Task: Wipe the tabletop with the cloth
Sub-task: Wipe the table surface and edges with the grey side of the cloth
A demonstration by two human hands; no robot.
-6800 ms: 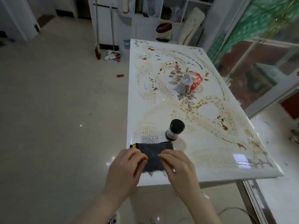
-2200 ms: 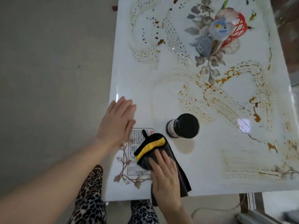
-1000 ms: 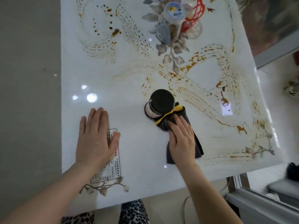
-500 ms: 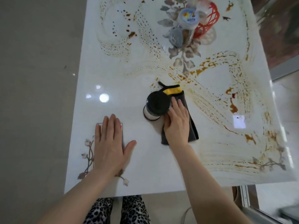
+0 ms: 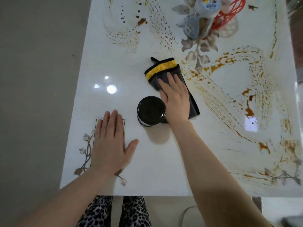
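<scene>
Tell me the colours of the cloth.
Dark grey cloth with a yellow band, black-edged; head view.

I see the cloth lying flat on the tabletop just above the centre of the frame: dark grey, folded into a long strip, with a yellow band and a small black loop at its upper end. It slants from upper left to lower right. The tabletop is glossy white, patterned with brown swirls and grey flowers.
</scene>
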